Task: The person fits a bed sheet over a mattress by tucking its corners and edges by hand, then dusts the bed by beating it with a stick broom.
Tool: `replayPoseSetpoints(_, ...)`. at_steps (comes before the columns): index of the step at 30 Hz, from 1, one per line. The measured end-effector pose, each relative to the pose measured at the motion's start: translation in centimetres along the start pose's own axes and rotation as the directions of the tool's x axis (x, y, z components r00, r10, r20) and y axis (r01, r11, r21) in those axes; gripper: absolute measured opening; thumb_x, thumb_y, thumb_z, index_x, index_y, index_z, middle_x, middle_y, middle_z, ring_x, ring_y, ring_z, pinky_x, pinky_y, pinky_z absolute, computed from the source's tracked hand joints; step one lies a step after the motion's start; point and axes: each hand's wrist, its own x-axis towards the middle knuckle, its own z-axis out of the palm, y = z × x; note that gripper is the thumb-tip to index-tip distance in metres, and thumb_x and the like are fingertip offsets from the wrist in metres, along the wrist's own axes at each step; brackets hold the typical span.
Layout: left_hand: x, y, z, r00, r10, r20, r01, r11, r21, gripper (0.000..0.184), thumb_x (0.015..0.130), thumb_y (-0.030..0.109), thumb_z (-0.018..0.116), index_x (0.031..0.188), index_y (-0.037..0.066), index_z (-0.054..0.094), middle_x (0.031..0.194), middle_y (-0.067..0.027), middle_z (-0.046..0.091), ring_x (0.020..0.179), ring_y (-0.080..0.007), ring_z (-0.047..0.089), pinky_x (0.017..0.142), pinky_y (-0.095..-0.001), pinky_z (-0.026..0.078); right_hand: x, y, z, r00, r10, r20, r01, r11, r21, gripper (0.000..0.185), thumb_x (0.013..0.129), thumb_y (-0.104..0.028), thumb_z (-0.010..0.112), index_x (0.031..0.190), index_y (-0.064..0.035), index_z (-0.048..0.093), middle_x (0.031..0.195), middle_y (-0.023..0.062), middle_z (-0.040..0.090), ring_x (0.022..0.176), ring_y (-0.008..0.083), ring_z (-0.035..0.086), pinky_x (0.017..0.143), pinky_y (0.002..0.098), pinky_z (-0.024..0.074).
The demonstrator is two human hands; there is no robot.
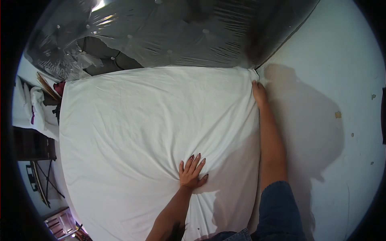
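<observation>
A white bed sheet (140,104) covers the mattress, with creases fanning out around my left hand and toward the upper right corner. My left hand (193,172) lies flat on the sheet, its fingers spread, pressing the cloth down near the middle. At the far right edge, close to the headboard, my right hand (260,95) grips the sheet's side by the corner. Part of its fingers is hidden between mattress and wall.
A dark tufted headboard (177,36) in torn clear plastic stands at the bed's far end. The pale wall (321,92) runs close along the right side. White pillows or bundled cloth (38,104) and a wooden chair (60,225) are at the left.
</observation>
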Motion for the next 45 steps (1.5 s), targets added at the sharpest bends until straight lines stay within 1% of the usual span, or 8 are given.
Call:
replayPoseSetpoints(9, 0.1, 0.2, -0.3, 1.000, 0.012, -0.011, -0.011, 1.000, 0.015, 0.072, 0.063, 0.037, 0.068, 0.132, 0.022, 0.052, 0.148, -0.0028, 0.039, 0.138, -0.0247, 0.033, 0.111, -0.0568, 0.014, -2.8, 4.2, 2.9, 0.942, 0.326, 0.079, -0.310, 0.755, 0.577, 0.079, 0.094, -0.064, 0.027, 0.145, -0.0039, 0.035, 0.148, 0.0151, 0.037, 0.135, 0.0286, 0.036, 0.111, 0.0385, 0.0264)
replayPoseSetpoints(16, 0.2, 0.6, -0.3, 1.000, -0.001, 0.015, 0.000, 0.998, 0.055, 0.071, 0.067, 0.041, 0.067, 0.135, 0.026, 0.051, 0.148, -0.0005, 0.040, 0.136, -0.0217, 0.036, 0.109, -0.0569, 0.019, -8.8, 6.2, 3.6, 0.942, 0.322, 0.093, -0.318, 0.772, 0.551, 0.080, 0.094, -0.065, 0.027, 0.145, -0.0037, 0.034, 0.147, 0.0151, 0.038, 0.136, 0.0279, 0.034, 0.111, 0.0364, 0.0261)
replayPoseSetpoints(22, 0.2, 0.4, 0.0, 0.999, 0.032, -0.038, -0.030, 0.998, 0.054, 0.071, 0.063, 0.036, 0.065, 0.130, 0.020, 0.054, 0.148, -0.0044, 0.040, 0.137, -0.0265, 0.034, 0.112, -0.0568, 0.014, -17.2, 5.2, 6.4, 0.851, -0.173, -0.497, 0.178, 0.983, -0.038, 0.057, 0.098, -0.044, 0.038, 0.130, 0.0020, 0.050, 0.128, 0.0275, 0.054, 0.117, 0.0406, 0.052, 0.099, 0.0405, 0.0407)
replayPoseSetpoints(27, 0.4, 0.7, -0.4, 0.998, 0.033, -0.046, -0.030, 0.997, 0.069, 0.070, 0.063, 0.035, 0.065, 0.131, 0.019, 0.054, 0.148, -0.0050, 0.041, 0.137, -0.0271, 0.033, 0.112, -0.0568, 0.013, -16.5, 5.8, 6.5, 0.837, -0.049, -0.545, 0.075, 0.997, 0.025, 0.045, 0.098, -0.031, 0.040, 0.087, 0.0070, 0.062, 0.081, 0.0308, 0.061, 0.081, 0.0477, 0.059, 0.073, 0.0495, 0.0465)
replayPoseSetpoints(35, 0.4, 1.2, -1.2, 0.997, 0.053, -0.062, -0.051, 0.998, 0.034, 0.071, 0.067, 0.031, 0.064, 0.135, 0.018, 0.050, 0.149, -0.0054, 0.038, 0.140, -0.0277, 0.030, 0.112, -0.0562, 0.012, -17.5, 6.1, 6.4, 0.836, 0.203, -0.509, -0.086, 0.966, 0.244, 0.052, 0.099, -0.039, 0.034, 0.097, 0.0051, 0.062, 0.095, 0.0299, 0.063, 0.092, 0.0478, 0.058, 0.083, 0.0491, 0.0455)
replayPoseSetpoints(38, 0.5, 1.3, -1.4, 0.995, 0.069, -0.072, -0.067, 0.997, 0.035, 0.072, 0.067, 0.031, 0.064, 0.136, 0.018, 0.048, 0.150, -0.0052, 0.037, 0.140, -0.0279, 0.029, 0.113, -0.0555, 0.011, -22.2, 5.7, 5.5, 0.957, 0.085, -0.277, -0.083, 0.996, 0.022, 0.052, 0.098, -0.038, 0.040, 0.120, 0.0073, 0.052, 0.114, 0.0311, 0.058, 0.109, 0.0447, 0.054, 0.096, 0.0457, 0.0416)
replayPoseSetpoints(40, 0.5, 1.6, -1.6, 0.999, 0.032, -0.031, -0.031, 0.999, 0.045, 0.072, 0.068, 0.031, 0.064, 0.137, 0.018, 0.047, 0.150, -0.0056, 0.036, 0.141, -0.0282, 0.028, 0.113, -0.0552, 0.010, -27.9, 8.8, 9.0, 0.819, -0.278, -0.501, 0.199, 0.958, -0.206, 0.058, 0.096, -0.034, 0.045, 0.132, 0.0112, 0.040, 0.131, 0.0335, 0.045, 0.120, 0.0453, 0.046, 0.103, 0.0470, 0.0357)
replayPoseSetpoints(45, 0.5, 1.5, -1.4, 0.998, 0.053, -0.035, -0.052, 0.998, 0.040, 0.074, 0.069, 0.031, 0.063, 0.139, 0.017, 0.044, 0.151, -0.0058, 0.034, 0.141, -0.0292, 0.026, 0.113, -0.0555, 0.009, -45.8, 12.2, 11.2, 0.903, -0.231, -0.364, 0.126, 0.949, -0.290, 0.071, 0.088, -0.028, 0.056, 0.138, 0.0131, 0.029, 0.139, 0.0343, 0.035, 0.126, 0.0475, 0.039, 0.106, 0.0475, 0.0324)
